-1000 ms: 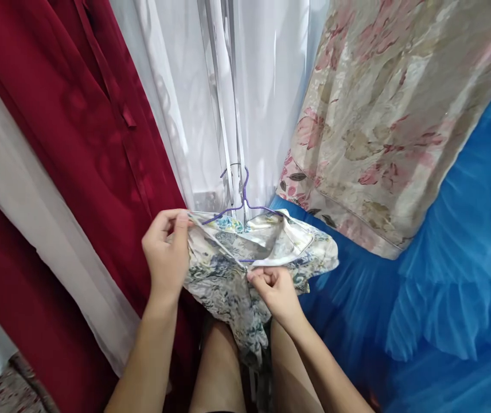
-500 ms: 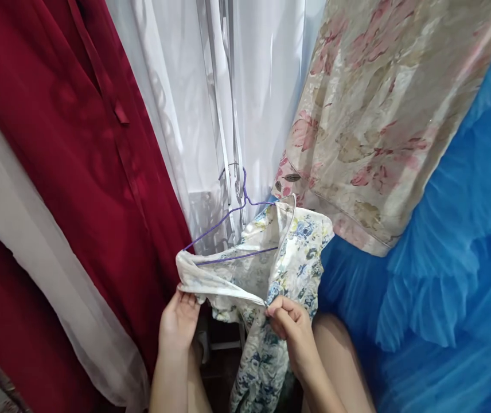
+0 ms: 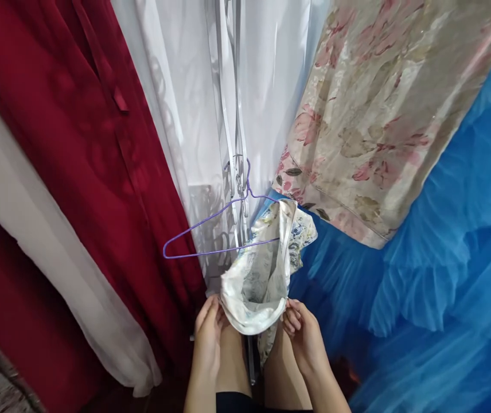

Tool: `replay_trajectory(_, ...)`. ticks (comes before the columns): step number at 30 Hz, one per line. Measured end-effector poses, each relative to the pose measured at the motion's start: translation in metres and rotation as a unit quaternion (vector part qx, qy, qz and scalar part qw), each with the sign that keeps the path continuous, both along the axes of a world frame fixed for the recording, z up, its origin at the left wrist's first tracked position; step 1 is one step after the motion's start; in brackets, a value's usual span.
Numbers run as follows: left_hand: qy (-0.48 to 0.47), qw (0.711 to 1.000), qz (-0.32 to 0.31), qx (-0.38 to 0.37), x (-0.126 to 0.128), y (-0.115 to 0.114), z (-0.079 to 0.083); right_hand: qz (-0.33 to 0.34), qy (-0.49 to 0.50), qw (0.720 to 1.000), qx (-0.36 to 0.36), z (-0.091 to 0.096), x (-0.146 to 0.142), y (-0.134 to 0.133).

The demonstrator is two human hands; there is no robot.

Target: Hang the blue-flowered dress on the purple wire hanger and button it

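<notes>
A floral blue-and-white garment (image 3: pixel 262 275) hangs by one shoulder from the right end of a purple wire hanger (image 3: pixel 215 229). The hanger's left arm is bare. Its hook sits on white straps (image 3: pixel 234 143) among the hanging clothes. My left hand (image 3: pixel 206 335) grips the garment's lower left edge. My right hand (image 3: pixel 303 332) pinches its lower right edge. Both hands hold the cloth low, just above my knees.
A dark red dress (image 3: pixel 86 149) hangs at the left with a white sheer layer (image 3: pixel 30 229) across it. White sheer fabric (image 3: pixel 194 86) fills the middle. A beige floral garment (image 3: pixel 378 109) and a blue tulle skirt (image 3: pixel 439 269) hang at the right.
The garment's left shoulder has slipped off the hanger, leaving that arm bare. Both hands have moved down and closer together with the cloth.
</notes>
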State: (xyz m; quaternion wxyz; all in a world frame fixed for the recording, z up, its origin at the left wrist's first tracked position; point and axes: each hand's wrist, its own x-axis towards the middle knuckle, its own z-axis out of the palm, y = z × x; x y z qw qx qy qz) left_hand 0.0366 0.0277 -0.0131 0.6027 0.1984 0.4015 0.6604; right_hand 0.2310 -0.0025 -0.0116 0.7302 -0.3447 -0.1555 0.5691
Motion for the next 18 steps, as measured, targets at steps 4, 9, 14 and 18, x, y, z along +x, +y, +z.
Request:
replay_trajectory(4, 0.056, 0.994, -0.038, 0.085, 0.012, -0.014, 0.012, -0.091, 0.065, 0.993, -0.03, -0.02, 0.005, 0.006)
replay_trajectory(9, 0.115, 0.982, -0.072, 0.134, 0.022, -0.03, 0.029, -0.117, 0.074, 0.989, -0.058, -0.043, 0.014, 0.009)
replay_trajectory(14, 0.124, 0.978, -0.096, 0.139, 0.027, -0.041, 0.034, -0.094, 0.054, 0.991, -0.077, -0.06, 0.012, 0.008)
replay_trajectory(18, 0.06, 0.982, -0.093, 0.154, 0.024, -0.051, 0.049, -0.148, -0.076, 0.982, -0.085, -0.065, 0.006, 0.002)
